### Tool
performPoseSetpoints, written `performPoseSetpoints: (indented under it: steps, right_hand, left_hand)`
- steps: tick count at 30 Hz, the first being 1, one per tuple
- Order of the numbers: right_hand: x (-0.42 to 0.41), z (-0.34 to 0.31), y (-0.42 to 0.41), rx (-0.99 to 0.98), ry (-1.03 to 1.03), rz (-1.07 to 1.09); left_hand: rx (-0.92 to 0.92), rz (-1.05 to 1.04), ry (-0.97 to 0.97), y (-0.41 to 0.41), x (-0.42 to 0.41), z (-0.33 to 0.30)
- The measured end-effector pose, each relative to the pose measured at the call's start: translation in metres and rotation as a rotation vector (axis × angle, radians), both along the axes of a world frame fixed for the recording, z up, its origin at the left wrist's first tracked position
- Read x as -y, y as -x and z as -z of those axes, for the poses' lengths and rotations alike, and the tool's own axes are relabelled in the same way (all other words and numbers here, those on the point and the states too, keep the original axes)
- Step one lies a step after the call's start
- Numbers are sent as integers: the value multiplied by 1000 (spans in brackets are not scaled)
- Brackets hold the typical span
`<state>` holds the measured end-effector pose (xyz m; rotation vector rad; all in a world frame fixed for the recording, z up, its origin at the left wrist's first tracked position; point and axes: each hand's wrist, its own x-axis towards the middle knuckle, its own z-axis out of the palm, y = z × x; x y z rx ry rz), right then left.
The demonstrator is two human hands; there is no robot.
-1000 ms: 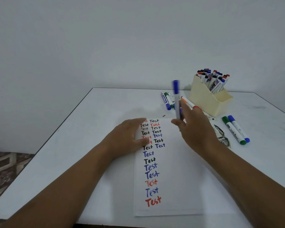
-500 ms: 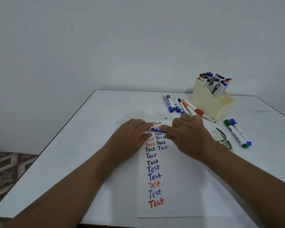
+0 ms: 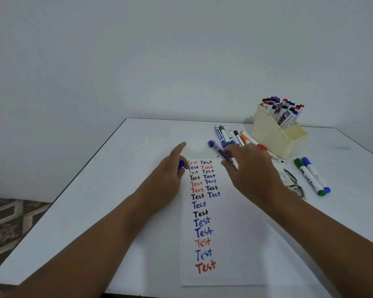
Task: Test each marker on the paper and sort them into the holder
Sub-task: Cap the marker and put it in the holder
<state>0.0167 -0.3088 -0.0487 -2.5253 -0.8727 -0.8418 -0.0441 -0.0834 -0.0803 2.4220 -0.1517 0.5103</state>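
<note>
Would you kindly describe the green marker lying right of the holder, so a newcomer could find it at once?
Find the cream holder full of markers at the table's far right. Just right of it and nearer the person, two capped markers lie side by side. The green marker is the left one; its neighbour, the blue marker, has blue ends.

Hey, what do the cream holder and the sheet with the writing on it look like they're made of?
The holder: probably molded plastic, going by its smooth, opaque cream walls with a dull sheen, thin even rims and rounded corners. The sheet: almost certainly plain white paper, matte and thin, lying flat on the table, with marker ink soaked in as crisp "Test" strokes. A coated stock cannot be ruled out.
</note>
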Motion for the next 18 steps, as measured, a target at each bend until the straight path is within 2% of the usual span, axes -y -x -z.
performPoseSetpoints:
  steps: [3, 8, 10, 14, 18]
  right_hand:
    - [-4, -6, 8, -433, -469, -153]
    - [-10, -9, 22, -796, -882, -417]
    - [-11, -9, 24, -832, -974, -452]
    - [-15, -8, 26, -794, -964, -430]
    - [-18, -6, 27, -857, -1028, -420]
  left_hand:
    - [-13, 5, 8, 0, -1, -3]
    - [-51, -8, 74, 0, 0, -4]
    - [-45, 0, 85, 1, 0, -4]
    - [-78, 4, 121, 6, 2, -8]
    - [-76, 15, 106, 7, 3, -9]
